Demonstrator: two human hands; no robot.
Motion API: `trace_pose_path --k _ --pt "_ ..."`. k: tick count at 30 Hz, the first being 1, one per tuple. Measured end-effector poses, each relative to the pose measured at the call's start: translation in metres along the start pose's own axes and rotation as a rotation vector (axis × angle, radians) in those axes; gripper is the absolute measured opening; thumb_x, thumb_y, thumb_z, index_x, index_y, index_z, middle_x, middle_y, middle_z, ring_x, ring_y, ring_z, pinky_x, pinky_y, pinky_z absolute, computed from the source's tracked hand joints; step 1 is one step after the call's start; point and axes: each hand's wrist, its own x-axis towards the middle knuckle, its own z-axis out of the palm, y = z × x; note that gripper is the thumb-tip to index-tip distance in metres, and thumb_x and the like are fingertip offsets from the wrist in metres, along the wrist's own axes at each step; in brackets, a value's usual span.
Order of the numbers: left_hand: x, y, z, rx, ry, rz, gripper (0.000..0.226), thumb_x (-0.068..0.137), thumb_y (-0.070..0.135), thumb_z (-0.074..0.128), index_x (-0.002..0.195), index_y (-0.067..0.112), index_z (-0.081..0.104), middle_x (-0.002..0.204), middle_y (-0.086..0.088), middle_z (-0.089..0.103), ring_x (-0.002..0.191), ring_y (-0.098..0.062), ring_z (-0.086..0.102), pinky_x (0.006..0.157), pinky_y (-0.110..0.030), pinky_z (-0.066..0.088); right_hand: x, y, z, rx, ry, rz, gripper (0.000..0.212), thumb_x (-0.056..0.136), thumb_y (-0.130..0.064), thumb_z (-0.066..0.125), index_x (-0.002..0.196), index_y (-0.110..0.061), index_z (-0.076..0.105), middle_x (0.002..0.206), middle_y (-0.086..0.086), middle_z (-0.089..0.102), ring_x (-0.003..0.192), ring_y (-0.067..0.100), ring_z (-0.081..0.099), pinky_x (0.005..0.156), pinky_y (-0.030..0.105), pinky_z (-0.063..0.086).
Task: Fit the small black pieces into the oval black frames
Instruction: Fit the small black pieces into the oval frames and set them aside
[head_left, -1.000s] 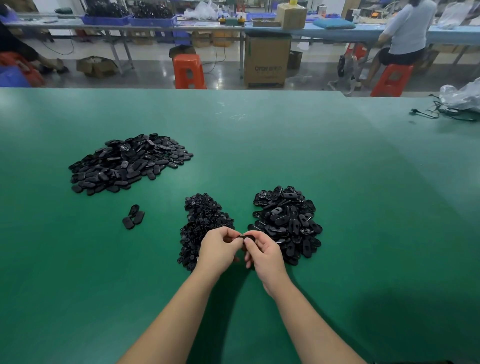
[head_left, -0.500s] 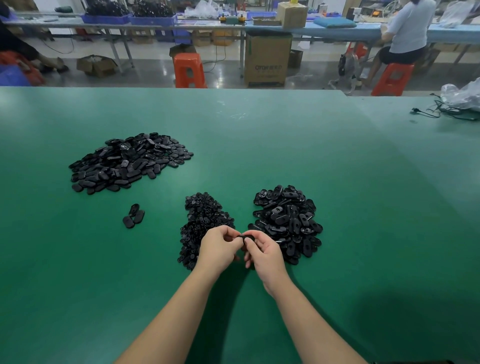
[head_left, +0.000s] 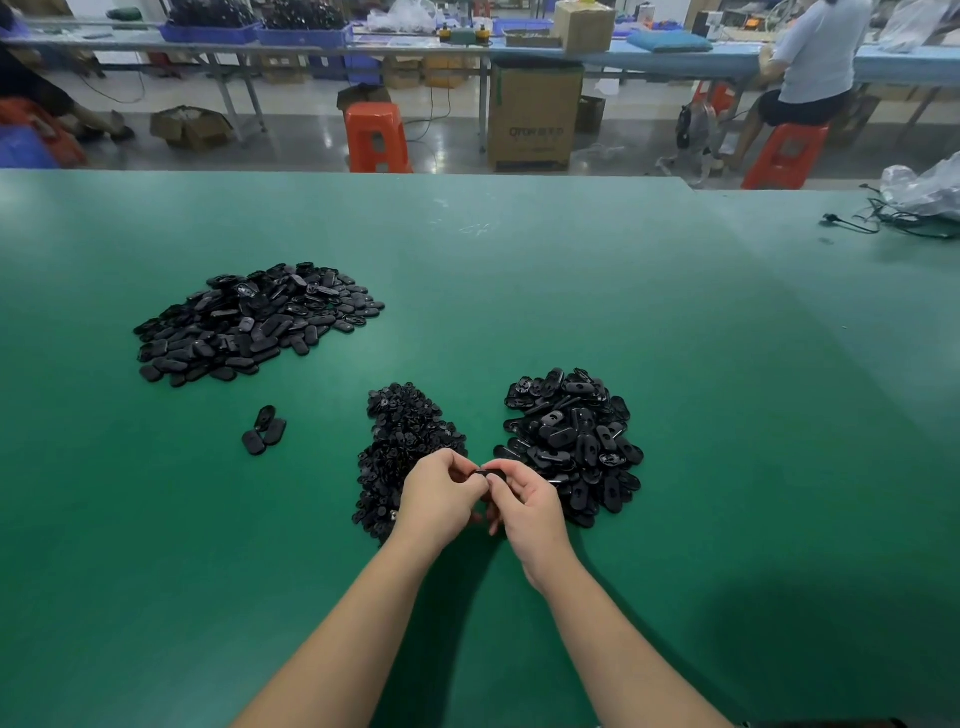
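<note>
Low in the middle of the frame, the left hand (head_left: 441, 499) and the right hand (head_left: 530, 512) meet above the green matte tabletop (head_left: 675, 415), fingers curled toward each other. Between their fingertips sits one oval black plastic frame (head_left: 491, 474), seen nearly edge-on, its long axis running roughly left to right across the picture. The right hand pinches its right end between thumb and forefinger; the left hand's thumb and forefinger close on its left end. Only a thin dark sliver of the frame shows above the knuckles, so which face points up cannot be told, and whether a small piece is already seated in it is hidden by the fingers. The remaining fingers of both hands are tucked under, loosely bent.

Just behind the left hand, touching its outline in the picture, lies a heap of small black plastic pieces (head_left: 405, 441), stretching from centre frame down toward the wrist. Just right of the right hand is a pile of oval black frames with open slots (head_left: 571, 441). Well apart, in the left middle of the frame, spreads a wide flat heap of closed black oval parts (head_left: 249, 325), and below it, nearer the hands, three loose black ovals (head_left: 265, 431) lie touching one another.
</note>
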Motion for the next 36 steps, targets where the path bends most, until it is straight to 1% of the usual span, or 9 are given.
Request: trace_pose_path --k 8,11,14,16,19,23,28,32,36 --pt "-0.001 0.005 0.004 0.151 0.025 0.089 0.005 0.088 0.021 0.067 0.086 0.020 0.063 0.084 0.002 0.070 0.077 -0.020 0.069 0.077 -0.041 0.057 0.002 0.003 0.001 0.040 0.039 0.004 0.014 0.101 -0.006 0.058 0.101 -0.012 0.070 0.081 0.002 0.073 0.063 0.012 0.057 0.056 0.023 0.049" --pt "0.000 0.005 0.004 0.174 0.021 0.126 0.006 0.090 0.019 0.066 0.085 0.022 0.065 0.083 0.006 0.069 0.077 -0.015 0.068 0.074 -0.034 0.057 0.003 0.003 0.000 0.046 0.061 0.012 0.011 0.101 -0.008 0.059 0.102 -0.012 0.069 0.080 0.000 0.073 0.065 0.010 0.057 0.056 0.022 0.048" --pt "0.000 0.003 0.004 0.212 0.007 0.182 0.010 0.092 0.018 0.063 0.087 0.027 0.064 0.081 0.010 0.068 0.074 -0.003 0.063 0.062 -0.013 0.046 0.003 0.004 -0.001 0.071 0.073 0.012 0.009 0.101 -0.007 0.058 0.105 -0.008 0.067 0.076 -0.001 0.069 0.057 0.007 0.051 0.051 0.019 0.043" --pt "-0.001 0.001 0.004 0.238 -0.002 0.225 0.010 0.090 0.017 0.064 0.088 0.027 0.064 0.080 0.010 0.067 0.073 -0.001 0.061 0.059 -0.010 0.044 0.004 0.004 0.000 0.074 0.082 0.016 0.009 0.101 -0.007 0.058 0.105 -0.008 0.066 0.075 -0.003 0.068 0.056 0.005 0.050 0.050 0.018 0.041" --pt "-0.002 0.000 0.003 0.311 0.002 0.315 0.010 0.090 0.014 0.063 0.095 0.022 0.065 0.084 0.011 0.066 0.077 -0.009 0.061 0.068 -0.017 0.048 0.005 0.005 0.000 0.063 0.078 0.024 0.008 0.102 -0.008 0.058 0.105 -0.010 0.065 0.070 -0.005 0.066 0.054 0.006 0.049 0.049 0.020 0.041" --pt "0.000 -0.004 -0.003 0.474 -0.029 0.497 0.025 0.096 0.014 0.059 0.120 0.021 0.064 0.107 0.007 0.065 0.097 -0.013 0.061 0.089 -0.029 0.050 0.005 0.006 -0.002 0.003 0.048 0.007 0.010 0.103 -0.011 0.056 0.107 -0.013 0.065 0.068 -0.003 0.064 0.052 0.010 0.048 0.046 0.023 0.042" --pt "0.001 -0.019 -0.021 0.616 0.032 0.618 0.024 0.098 0.022 0.060 0.121 0.023 0.065 0.109 0.008 0.064 0.100 -0.015 0.062 0.082 -0.030 0.051 0.002 0.002 0.001 0.015 0.005 -0.008 0.020 0.106 -0.014 0.050 0.120 -0.018 0.064 0.071 -0.001 0.068 0.054 0.013 0.056 0.047 0.025 0.048" --pt "0.011 -0.030 -0.053 0.541 0.291 0.471 0.021 0.090 0.026 0.071 0.111 0.023 0.069 0.101 0.005 0.069 0.091 -0.020 0.065 0.081 -0.036 0.053 -0.002 0.001 0.003 -0.033 -0.001 -0.012 0.025 0.106 -0.009 0.048 0.119 -0.025 0.061 0.083 0.003 0.070 0.060 0.013 0.059 0.052 0.028 0.052" --pt "0.032 -0.061 -0.105 0.490 0.529 0.147 0.020 0.092 0.032 0.069 0.107 0.020 0.070 0.091 0.002 0.065 0.084 -0.024 0.062 0.090 -0.042 0.044 -0.005 0.003 0.002 -0.177 -0.016 -0.033 0.022 0.104 -0.010 0.049 0.108 -0.023 0.066 0.081 0.000 0.068 0.061 0.009 0.057 0.056 0.026 0.052"
